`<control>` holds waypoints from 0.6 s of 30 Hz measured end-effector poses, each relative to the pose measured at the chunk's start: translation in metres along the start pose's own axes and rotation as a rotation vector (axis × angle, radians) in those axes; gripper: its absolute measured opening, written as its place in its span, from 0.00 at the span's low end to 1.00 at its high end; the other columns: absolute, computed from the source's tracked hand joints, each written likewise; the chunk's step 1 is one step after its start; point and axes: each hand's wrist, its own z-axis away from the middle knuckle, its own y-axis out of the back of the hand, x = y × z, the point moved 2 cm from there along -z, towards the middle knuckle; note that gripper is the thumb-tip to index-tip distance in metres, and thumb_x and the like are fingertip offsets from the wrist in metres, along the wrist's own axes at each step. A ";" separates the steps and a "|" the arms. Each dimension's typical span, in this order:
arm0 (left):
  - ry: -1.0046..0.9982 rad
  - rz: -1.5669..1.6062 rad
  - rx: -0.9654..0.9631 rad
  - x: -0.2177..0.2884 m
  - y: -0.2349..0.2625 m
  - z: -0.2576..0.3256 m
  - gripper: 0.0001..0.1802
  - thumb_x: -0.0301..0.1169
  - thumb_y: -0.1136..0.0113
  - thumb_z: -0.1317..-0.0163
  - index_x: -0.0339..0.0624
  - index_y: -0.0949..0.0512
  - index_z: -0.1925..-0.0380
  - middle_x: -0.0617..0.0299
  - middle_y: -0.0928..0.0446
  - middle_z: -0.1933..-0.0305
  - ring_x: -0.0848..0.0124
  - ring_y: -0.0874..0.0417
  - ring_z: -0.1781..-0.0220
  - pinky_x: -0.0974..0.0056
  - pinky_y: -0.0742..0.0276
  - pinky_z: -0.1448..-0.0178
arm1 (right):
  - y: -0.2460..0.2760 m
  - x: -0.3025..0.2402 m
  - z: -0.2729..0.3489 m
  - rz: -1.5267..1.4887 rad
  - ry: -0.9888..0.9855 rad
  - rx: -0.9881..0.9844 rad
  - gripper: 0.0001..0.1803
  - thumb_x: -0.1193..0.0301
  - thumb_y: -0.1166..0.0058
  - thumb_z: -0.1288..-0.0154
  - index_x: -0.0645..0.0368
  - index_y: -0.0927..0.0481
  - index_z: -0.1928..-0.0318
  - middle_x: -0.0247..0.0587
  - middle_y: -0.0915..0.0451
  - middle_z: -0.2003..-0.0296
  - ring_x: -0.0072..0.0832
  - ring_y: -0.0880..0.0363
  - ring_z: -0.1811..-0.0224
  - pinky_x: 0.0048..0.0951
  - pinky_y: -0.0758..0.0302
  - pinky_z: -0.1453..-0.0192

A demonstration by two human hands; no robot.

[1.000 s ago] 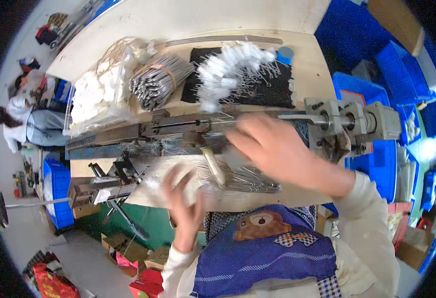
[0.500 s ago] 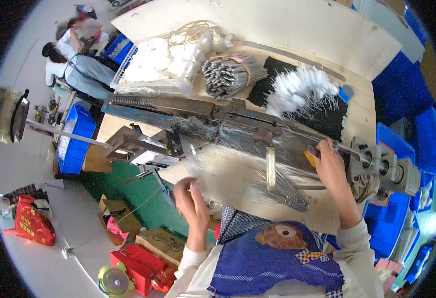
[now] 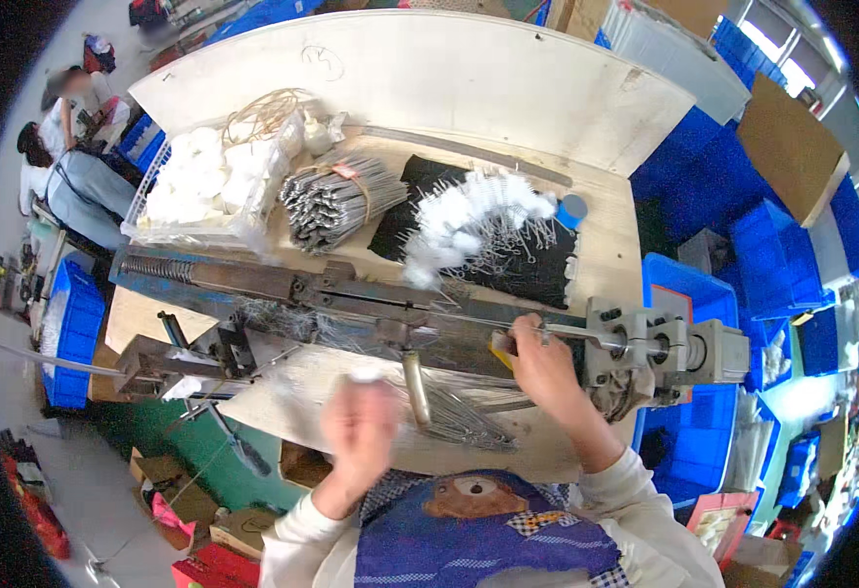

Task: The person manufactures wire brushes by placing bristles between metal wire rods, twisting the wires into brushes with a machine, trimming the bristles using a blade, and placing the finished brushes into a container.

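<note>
White fluffy brushes point(image 3: 469, 220) lying on black mat point(image 3: 537, 274), grey wire bundle point(image 3: 336, 196), blue crates point(image 3: 689, 294), blue checked apron point(image 3: 478, 539) showing brown bear.

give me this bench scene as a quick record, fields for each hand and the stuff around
left hand: left hand raised over the bench's near edge, motion-blurred, something white at its fingers
right hand: right hand at the metal rod of the long bench machine
near hands: loose wire pieces on the wooden bench
far side: bundle of metal wires, white brushes on a black mat, tray of white fluff
beside bench: blue crates
</note>
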 end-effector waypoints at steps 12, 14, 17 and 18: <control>0.625 0.370 -0.101 -0.030 -0.099 -0.038 0.16 0.42 0.51 0.29 0.42 0.27 0.69 0.72 0.41 0.82 0.80 0.40 0.86 0.72 0.49 0.83 | 0.074 -0.024 0.066 -0.070 0.282 -0.096 0.08 0.71 0.47 0.45 0.58 0.28 0.66 0.48 0.24 0.72 0.44 0.21 0.66 0.41 0.24 0.64; 0.560 0.341 -0.056 -0.031 -0.102 -0.035 0.16 0.42 0.52 0.29 0.42 0.27 0.69 0.72 0.41 0.82 0.80 0.40 0.85 0.72 0.49 0.83 | 0.104 -0.033 0.068 -0.076 0.342 -0.136 0.07 0.75 0.47 0.47 0.59 0.28 0.66 0.47 0.24 0.73 0.43 0.21 0.67 0.41 0.24 0.64; 0.474 0.317 -0.002 -0.036 -0.091 -0.035 0.16 0.40 0.53 0.28 0.42 0.27 0.69 0.72 0.40 0.82 0.82 0.41 0.83 0.74 0.47 0.81 | 0.149 -0.045 0.013 -0.185 0.371 0.246 0.17 0.82 0.52 0.49 0.61 0.27 0.56 0.49 0.24 0.68 0.48 0.23 0.64 0.45 0.25 0.62; 0.453 0.340 -0.002 -0.035 -0.093 -0.035 0.16 0.40 0.53 0.28 0.41 0.26 0.70 0.72 0.39 0.81 0.83 0.42 0.83 0.75 0.45 0.80 | 0.141 -0.041 -0.006 -0.142 0.399 0.356 0.19 0.83 0.52 0.49 0.60 0.27 0.54 0.50 0.24 0.66 0.50 0.24 0.62 0.45 0.26 0.61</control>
